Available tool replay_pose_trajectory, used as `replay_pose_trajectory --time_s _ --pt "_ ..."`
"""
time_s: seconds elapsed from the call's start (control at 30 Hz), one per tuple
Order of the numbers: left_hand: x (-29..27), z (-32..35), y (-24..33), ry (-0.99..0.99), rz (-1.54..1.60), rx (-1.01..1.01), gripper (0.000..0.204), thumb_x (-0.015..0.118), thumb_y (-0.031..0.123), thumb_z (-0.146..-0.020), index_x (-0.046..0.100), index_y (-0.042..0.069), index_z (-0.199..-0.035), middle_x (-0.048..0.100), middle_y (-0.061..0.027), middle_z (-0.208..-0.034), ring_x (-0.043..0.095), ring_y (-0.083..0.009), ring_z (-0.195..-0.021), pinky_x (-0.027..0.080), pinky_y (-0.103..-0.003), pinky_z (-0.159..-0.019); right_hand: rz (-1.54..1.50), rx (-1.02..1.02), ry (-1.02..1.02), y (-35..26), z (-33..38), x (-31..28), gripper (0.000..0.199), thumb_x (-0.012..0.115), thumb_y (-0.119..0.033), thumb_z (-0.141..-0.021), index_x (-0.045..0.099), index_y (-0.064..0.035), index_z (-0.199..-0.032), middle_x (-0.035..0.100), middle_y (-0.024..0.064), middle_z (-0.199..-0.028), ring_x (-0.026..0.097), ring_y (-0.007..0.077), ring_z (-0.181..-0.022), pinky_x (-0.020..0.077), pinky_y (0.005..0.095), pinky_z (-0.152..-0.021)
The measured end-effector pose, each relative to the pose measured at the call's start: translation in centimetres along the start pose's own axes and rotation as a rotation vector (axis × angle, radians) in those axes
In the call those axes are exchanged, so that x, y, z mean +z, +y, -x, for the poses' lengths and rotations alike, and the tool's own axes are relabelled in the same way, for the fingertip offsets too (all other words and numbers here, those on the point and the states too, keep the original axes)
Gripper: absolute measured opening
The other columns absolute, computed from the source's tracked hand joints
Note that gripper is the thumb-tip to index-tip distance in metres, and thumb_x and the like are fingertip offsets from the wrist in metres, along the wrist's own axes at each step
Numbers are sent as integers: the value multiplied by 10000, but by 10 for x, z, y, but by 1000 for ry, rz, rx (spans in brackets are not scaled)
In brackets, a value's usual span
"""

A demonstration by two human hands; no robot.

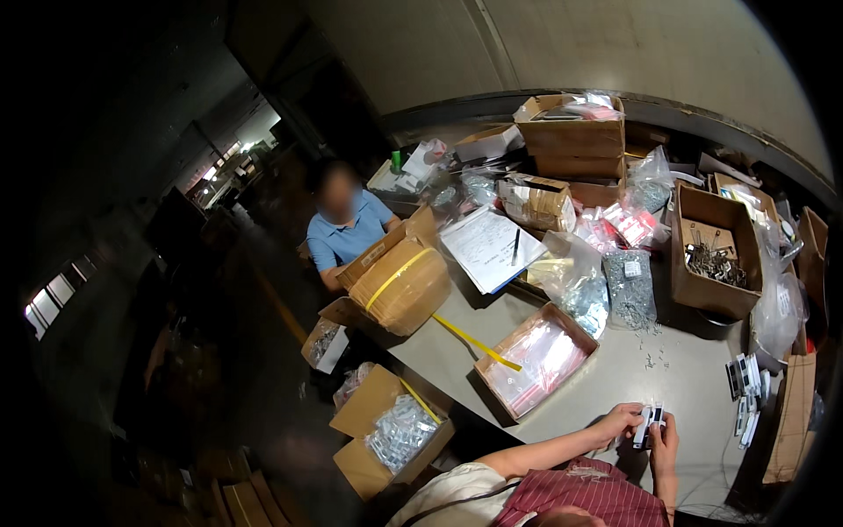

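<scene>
At the table's near edge, my left hand (622, 422) and my right hand (665, 437) meet, fingers closed around small narrow white-and-black pieces (648, 427). Two such pieces seem to lie side by side between the fingers; their exact kind is too small to tell. To the right of my hands is a cluster of similar white-and-black pieces (746, 386) on the table. Small loose screws or pins (654, 351) are scattered beyond my hands, by a clear bag of small metal parts (630, 290).
A shallow carton of clear plastic bags (537, 360) stands left of my hands. Beyond lie a clipboard with paper (487, 246) and a deep box of metal parts (716, 255). Below the table's left edge sits a carton of small packets (399, 430). A person in blue (349, 224) is across the table.
</scene>
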State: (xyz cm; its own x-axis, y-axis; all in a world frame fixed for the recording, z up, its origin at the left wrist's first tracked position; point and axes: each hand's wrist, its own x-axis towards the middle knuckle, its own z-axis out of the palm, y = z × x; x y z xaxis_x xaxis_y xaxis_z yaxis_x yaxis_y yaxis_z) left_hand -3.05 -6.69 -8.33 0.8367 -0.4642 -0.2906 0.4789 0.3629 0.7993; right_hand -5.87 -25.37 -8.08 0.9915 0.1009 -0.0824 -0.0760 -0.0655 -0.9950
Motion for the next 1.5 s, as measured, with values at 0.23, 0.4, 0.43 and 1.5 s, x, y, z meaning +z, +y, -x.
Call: replay_pose_trajectory --time_s 0.23,0.4,0.43,1.5 --pt "15 5 13 22 140 28 352 572 168 -998 549 23 -1318 576 38 -878 508 -46 -724 422 -211 -621 -104 11 23 8 3 -6 188 583 -206 -1018 542 -53 -1119 623 -2 -815 566 62 -692 456 223 -606" --pt "16 3 5 29 -77 67 517 670 260 -965 503 4 -1382 610 15 -976 509 -46 -766 415 -201 -621 174 -66 88 -7 8 7 149 629 -160 -990 584 -31 -1049 583 -28 -800 500 33 -694 409 208 -599" --pt "15 3 4 65 -136 63 537 687 276 -957 501 3 -1380 615 11 -990 508 -46 -771 412 -199 -619 187 -47 82 -15 9 11 147 634 -153 -986 589 -26 -1044 583 -27 -803 500 30 -701 406 205 -604" --pt "-27 -14 -29 146 -41 211 336 626 150 -991 583 -2 -1287 652 -31 -1083 637 -99 -932 542 -233 -746 420 -303 77 -37 11 31 277 638 -77 -927 586 12 -1184 681 133 -954 670 196 -867 522 341 -785"
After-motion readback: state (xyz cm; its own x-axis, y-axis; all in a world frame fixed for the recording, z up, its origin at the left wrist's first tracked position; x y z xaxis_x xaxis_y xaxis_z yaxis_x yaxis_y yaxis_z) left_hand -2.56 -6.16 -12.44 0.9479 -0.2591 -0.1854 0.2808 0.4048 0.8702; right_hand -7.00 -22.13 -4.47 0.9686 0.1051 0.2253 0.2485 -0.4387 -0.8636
